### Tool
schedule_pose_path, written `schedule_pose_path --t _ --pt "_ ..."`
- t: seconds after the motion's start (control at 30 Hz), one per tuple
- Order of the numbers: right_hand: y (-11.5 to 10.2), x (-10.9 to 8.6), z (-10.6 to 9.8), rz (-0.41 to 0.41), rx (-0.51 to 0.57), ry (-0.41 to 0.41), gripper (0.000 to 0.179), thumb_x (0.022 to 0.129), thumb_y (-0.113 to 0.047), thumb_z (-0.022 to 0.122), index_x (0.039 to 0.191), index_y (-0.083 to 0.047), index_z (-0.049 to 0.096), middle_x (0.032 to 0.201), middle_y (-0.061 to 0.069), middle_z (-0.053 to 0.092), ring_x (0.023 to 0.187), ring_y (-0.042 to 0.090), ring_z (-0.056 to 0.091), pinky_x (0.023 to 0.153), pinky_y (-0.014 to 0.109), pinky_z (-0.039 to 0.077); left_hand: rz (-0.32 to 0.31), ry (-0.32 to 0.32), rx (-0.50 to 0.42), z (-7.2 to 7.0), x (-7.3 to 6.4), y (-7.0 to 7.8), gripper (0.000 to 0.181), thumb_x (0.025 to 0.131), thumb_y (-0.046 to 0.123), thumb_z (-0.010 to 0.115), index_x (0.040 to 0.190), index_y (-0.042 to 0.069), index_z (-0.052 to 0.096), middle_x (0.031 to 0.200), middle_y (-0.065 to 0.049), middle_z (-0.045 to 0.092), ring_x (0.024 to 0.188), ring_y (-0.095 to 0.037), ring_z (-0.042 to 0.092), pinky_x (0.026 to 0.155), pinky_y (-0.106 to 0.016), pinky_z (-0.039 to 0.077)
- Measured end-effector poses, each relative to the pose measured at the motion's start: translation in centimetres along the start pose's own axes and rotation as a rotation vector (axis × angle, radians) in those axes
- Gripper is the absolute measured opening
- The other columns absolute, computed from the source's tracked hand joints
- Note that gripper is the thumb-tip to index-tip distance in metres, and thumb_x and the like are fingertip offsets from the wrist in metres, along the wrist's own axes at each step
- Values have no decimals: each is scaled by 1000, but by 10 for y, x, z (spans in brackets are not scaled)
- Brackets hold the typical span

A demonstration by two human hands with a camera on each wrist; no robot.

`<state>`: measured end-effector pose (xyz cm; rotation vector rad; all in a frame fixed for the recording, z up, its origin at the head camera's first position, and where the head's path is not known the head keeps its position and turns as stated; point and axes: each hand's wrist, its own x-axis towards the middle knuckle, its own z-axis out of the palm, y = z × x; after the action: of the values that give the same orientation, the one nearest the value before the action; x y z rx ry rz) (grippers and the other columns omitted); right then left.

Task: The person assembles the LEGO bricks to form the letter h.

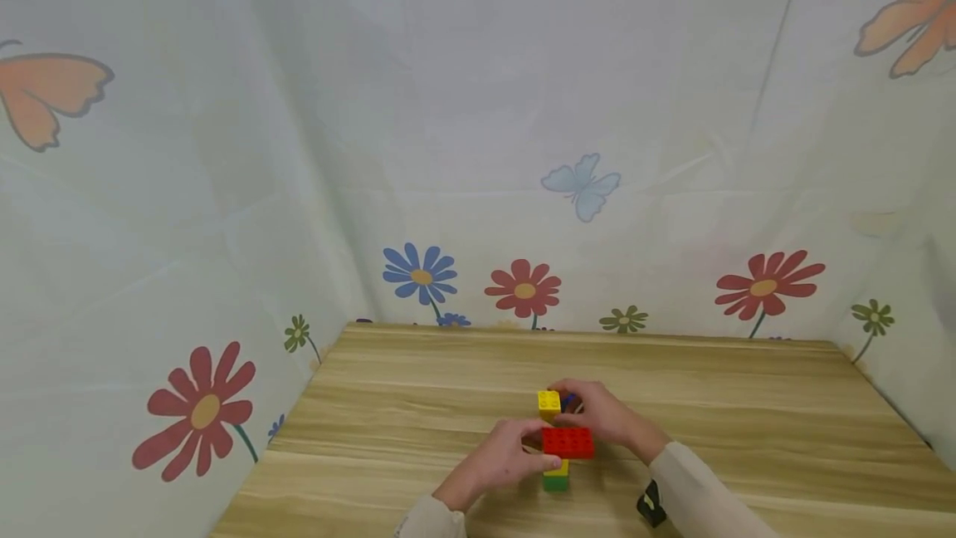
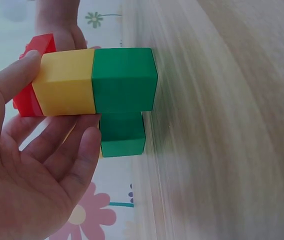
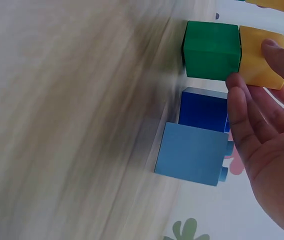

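In front, my left hand [image 1: 508, 459] holds the red brick [image 1: 569, 442], with the thumb lying along its side near the seam with the yellow brick [image 2: 64, 82] below. A green brick [image 2: 124, 80] forms the base of this upright stack. Farther back, my right hand [image 1: 603, 415] pinches a second yellow brick [image 1: 548, 403] between thumb and fingers. That one sits on another green brick [image 3: 212, 50] resting on the table. Close beside the right fingers stand a light blue brick [image 3: 192, 153] and a dark blue brick [image 3: 203, 111], mostly hidden by the hand in the head view.
The wood-grain table [image 1: 418, 405] reaches back to a white curtain [image 1: 463, 106] printed with flowers and butterflies, which also hangs at both sides. A small black object [image 1: 651, 506] shows beside the right sleeve [image 1: 702, 488].
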<state>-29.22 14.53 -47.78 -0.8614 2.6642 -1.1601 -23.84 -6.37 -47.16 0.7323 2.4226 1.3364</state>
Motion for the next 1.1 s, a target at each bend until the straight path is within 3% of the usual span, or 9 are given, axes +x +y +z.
schedule_pose_path --t 0.23,0.57,0.73,1.1 --pt "-1 -5 -3 -31 1 7 35 87 -22 70 119 -12 61 100 -5 63 85 14 59 76 28 51 41 9 5 0 0 -2 23 84 28 73 105 19 67 92 14 64 85 -2 58 73 -21 49" --pt "0 -15 -12 -18 -27 42 35 86 -20 71 118 -14 61 103 -6 62 87 12 59 77 27 52 -20 -18 -4 -1 1 0 23 84 30 72 105 21 67 92 15 64 84 -3 58 72 -23 49" --pt "1 -21 -17 -22 -24 37 33 86 -19 71 117 -14 61 103 -6 62 85 11 60 74 23 50 -7 -18 -18 -1 1 -1 23 85 28 72 105 19 66 92 14 64 83 -4 58 72 -23 49" --pt "-2 -38 -24 -56 -19 18 31 86 -18 71 115 -11 62 103 -4 63 83 10 59 73 26 51 8 -18 -26 -2 1 -2 24 84 24 73 105 19 64 94 13 64 88 -8 60 73 -23 50"
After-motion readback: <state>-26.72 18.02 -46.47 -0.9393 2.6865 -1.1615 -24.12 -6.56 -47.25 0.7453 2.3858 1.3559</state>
